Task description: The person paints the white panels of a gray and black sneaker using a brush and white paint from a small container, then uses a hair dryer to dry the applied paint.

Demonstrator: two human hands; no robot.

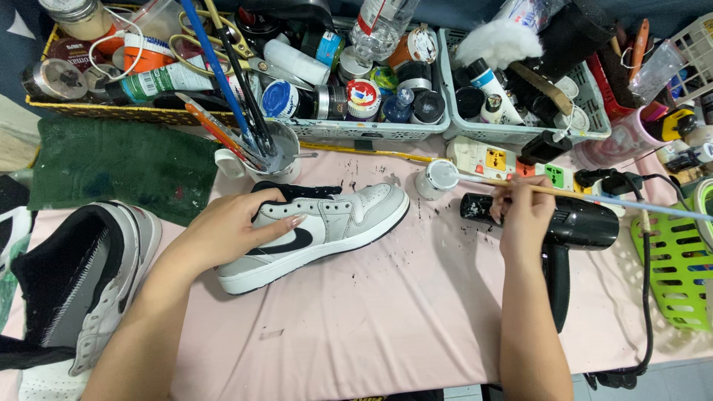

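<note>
Both forearms reach over the pink surface, left hand clamped over the grey-and-white sneaker mid-surface (light, fairly stiff, best held at the collar), right hand pinching a thin, easily bent paintbrush dipping into the little white paint jar.

Second sneaker cut off leftward

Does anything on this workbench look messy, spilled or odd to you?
Yes: dark flecks speckle the pink table cover between the grey sneaker under the left hand and the black heat gun. They look like paint spatter. The right hand holds a brush at a small white jar.
</note>
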